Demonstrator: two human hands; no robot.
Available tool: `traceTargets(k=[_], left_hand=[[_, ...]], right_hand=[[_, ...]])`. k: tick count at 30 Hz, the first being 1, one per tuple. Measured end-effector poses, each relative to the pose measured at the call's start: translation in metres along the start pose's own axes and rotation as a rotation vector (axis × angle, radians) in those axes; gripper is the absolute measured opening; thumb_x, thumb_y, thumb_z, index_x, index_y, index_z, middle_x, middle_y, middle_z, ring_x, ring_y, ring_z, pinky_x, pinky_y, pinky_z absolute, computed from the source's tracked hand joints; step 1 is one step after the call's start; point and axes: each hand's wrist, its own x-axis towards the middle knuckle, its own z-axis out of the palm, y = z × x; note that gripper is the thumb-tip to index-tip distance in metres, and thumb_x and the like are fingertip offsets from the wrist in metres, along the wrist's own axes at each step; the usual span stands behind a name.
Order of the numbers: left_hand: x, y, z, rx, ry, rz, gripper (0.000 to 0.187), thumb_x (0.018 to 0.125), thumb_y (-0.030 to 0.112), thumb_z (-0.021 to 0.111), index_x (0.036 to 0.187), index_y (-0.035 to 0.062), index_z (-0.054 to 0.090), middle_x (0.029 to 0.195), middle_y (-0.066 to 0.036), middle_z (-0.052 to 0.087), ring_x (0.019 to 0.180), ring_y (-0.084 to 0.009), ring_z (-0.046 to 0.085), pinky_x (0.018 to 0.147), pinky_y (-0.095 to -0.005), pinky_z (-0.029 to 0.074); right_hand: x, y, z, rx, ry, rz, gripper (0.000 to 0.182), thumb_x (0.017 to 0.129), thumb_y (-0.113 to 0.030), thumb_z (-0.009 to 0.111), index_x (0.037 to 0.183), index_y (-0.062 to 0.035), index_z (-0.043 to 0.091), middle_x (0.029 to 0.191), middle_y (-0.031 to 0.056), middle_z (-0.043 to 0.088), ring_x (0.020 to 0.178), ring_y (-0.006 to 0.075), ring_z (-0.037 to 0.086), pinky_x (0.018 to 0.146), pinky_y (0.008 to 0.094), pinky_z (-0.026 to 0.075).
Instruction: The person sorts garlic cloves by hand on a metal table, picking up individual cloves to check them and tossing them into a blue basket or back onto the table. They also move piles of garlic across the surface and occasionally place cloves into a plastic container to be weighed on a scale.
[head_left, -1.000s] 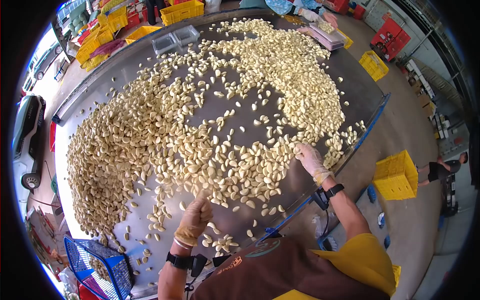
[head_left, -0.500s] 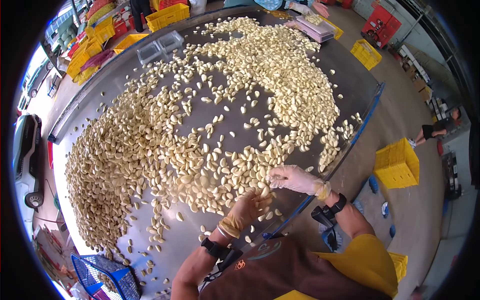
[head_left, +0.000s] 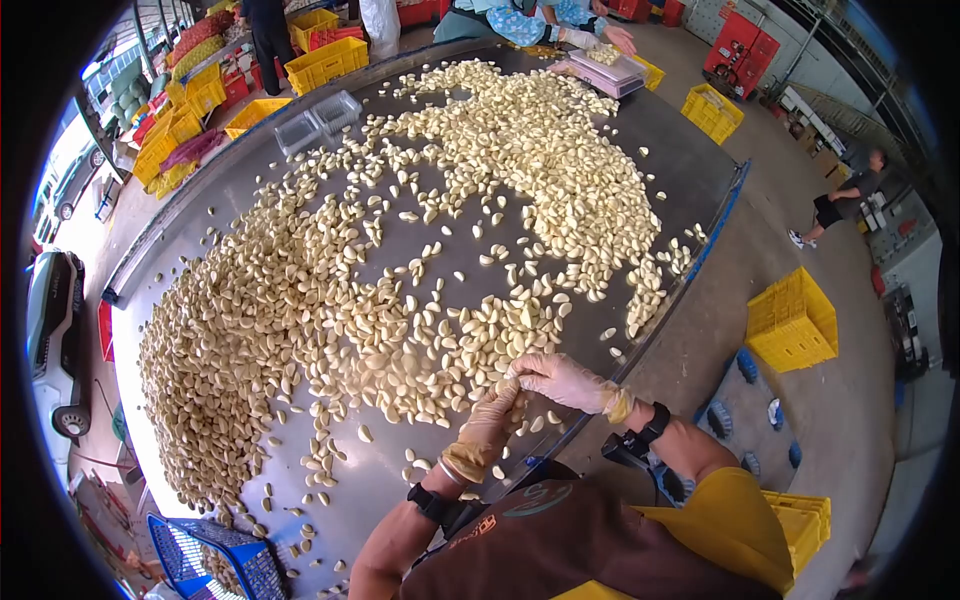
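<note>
Left hand: gloved left hand (head_left: pixel 487 428) rests at the near edge of the garlic cloves (head_left: pixel 400 330), fingers curled together over a few of them; whether it grips any I cannot tell.
Right hand: gloved right hand (head_left: pixel 560 380) touches the left one, fingers bent down onto the same cloves; a firm grip cannot be made out.
Cloves: peeled, spread loose over most of the steel bench (head_left: pixel 640 140), thickest to the left and at the far middle, thin near the hands.
Risk, near edge: loose cloves lie just beside the bench's blue rim (head_left: pixel 715 225); a sweeping move of the hands could likely push some over onto the floor.
Risk, gloves: smooth cloves may slip from gloved fingers.
Blue basket: blue basket (head_left: pixel 215 565) at the near left corner, with what look like cloves inside.
Yellow crate: yellow crate (head_left: pixel 792 320) on the floor to the right; contents not visible.
Clear trays: clear trays (head_left: pixel 318 120) at the far left of the bench, seemingly empty.
Far tray: far tray (head_left: pixel 610 70) holding cloves, another person's hand beside it.
</note>
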Motion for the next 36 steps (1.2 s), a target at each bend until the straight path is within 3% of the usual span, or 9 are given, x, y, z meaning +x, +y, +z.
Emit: traceTargets(k=[3, 7, 11, 13, 18, 23, 29, 35, 36], left_hand=[[-0.008, 0.011, 0.011, -0.048, 0.001, 0.049, 0.030, 0.098, 0.033, 0.060, 0.115, 0.0078, 0.060, 0.072, 0.006, 0.043, 0.057, -0.0051, 0.034, 0.051, -0.0190, 0.027], [0.003, 0.012, -0.034, -0.059, 0.041, 0.149, 0.026, 0.099, 0.031, 0.059, 0.110, 0.0075, 0.062, 0.070, 0.008, 0.042, 0.052, -0.0033, 0.031, 0.047, -0.0196, 0.025], [-0.004, 0.017, -0.028, -0.079, 0.093, 0.190, 0.026, 0.099, 0.028, 0.058, 0.113, 0.0060, 0.061, 0.070, 0.008, 0.040, 0.054, -0.0032, 0.030, 0.047, -0.0193, 0.024], [0.001, 0.007, -0.021, -0.073, 0.141, 0.180, 0.031, 0.100, 0.025, 0.056, 0.124, 0.0042, 0.058, 0.071, 0.007, 0.041, 0.056, -0.0034, 0.031, 0.048, -0.0186, 0.024], [0.024, -0.007, 0.018, -0.080, 0.193, 0.179, 0.034, 0.101, 0.021, 0.054, 0.130, 0.0034, 0.055, 0.079, 0.004, 0.044, 0.062, -0.0053, 0.037, 0.052, -0.0181, 0.031], [0.040, -0.004, 0.048, -0.219, 0.155, 0.132, 0.035, 0.103, 0.024, 0.047, 0.130, 0.0033, 0.053, 0.110, -0.006, 0.064, 0.097, -0.0138, 0.064, 0.076, -0.0206, 0.052], [0.040, -0.006, 0.020, -0.220, -0.001, 0.194, 0.030, 0.104, 0.024, 0.044, 0.121, 0.0027, 0.056, 0.103, -0.005, 0.067, 0.088, -0.0132, 0.067, 0.070, -0.0197, 0.053], [0.028, -0.003, 0.020, -0.155, -0.008, 0.086, 0.036, 0.104, 0.027, 0.043, 0.121, -0.0005, 0.058, 0.098, -0.006, 0.068, 0.082, -0.0122, 0.066, 0.064, -0.0199, 0.051], [0.034, -0.007, 0.013, -0.152, -0.059, 0.112, 0.039, 0.105, 0.028, 0.041, 0.125, -0.0011, 0.056, 0.102, -0.009, 0.068, 0.085, -0.0147, 0.066, 0.067, -0.0219, 0.053]], right_hand=[[0.018, 0.017, -0.043, 0.267, 0.042, 0.147, 0.013, 0.091, -0.012, 0.064, 0.102, -0.0071, 0.070, 0.089, 0.0063, 0.068, 0.082, 0.0161, 0.062, 0.076, 0.0306, 0.051], [0.076, 0.105, -0.128, -0.738, 0.475, -0.110, 0.014, 0.089, -0.011, 0.063, 0.100, -0.0079, 0.071, 0.091, 0.0079, 0.069, 0.084, 0.0219, 0.065, 0.076, 0.0349, 0.051], [0.121, 0.171, -0.148, -0.230, 0.394, 0.033, 0.015, 0.082, -0.010, 0.065, 0.096, -0.0082, 0.068, 0.095, 0.0106, 0.065, 0.086, 0.0291, 0.063, 0.073, 0.0394, 0.050], [0.113, 0.153, -0.155, -1.219, 0.247, -0.281, 0.015, 0.076, -0.006, 0.064, 0.091, -0.0092, 0.063, 0.090, 0.0109, 0.060, 0.087, 0.0299, 0.061, 0.072, 0.0427, 0.048], [0.108, 0.131, -0.164, -1.109, 0.094, -0.364, 0.014, 0.078, -0.004, 0.060, 0.091, -0.0100, 0.059, 0.087, 0.0095, 0.057, 0.090, 0.0287, 0.058, 0.076, 0.0435, 0.047], [0.071, 0.054, -0.107, 0.013, -0.248, -0.456, 0.013, 0.089, -0.011, 0.062, 0.102, -0.0085, 0.063, 0.097, 0.0082, 0.062, 0.090, 0.0258, 0.060, 0.083, 0.0356, 0.049], [0.122, 0.103, -0.123, -0.865, -0.103, -0.655, 0.018, 0.076, -0.014, 0.068, 0.094, -0.0153, 0.071, 0.085, 0.0065, 0.062, 0.086, 0.0265, 0.063, 0.077, 0.0404, 0.048], [0.118, 0.087, -0.119, -1.097, -0.146, -0.562, 0.016, 0.085, -0.012, 0.065, 0.101, -0.0149, 0.067, 0.093, 0.0050, 0.058, 0.091, 0.0262, 0.058, 0.082, 0.0390, 0.046], [0.111, 0.083, -0.114, -0.776, -0.149, -0.547, 0.017, 0.086, -0.012, 0.065, 0.103, -0.0121, 0.066, 0.096, 0.0052, 0.060, 0.093, 0.0250, 0.059, 0.085, 0.0375, 0.046]])
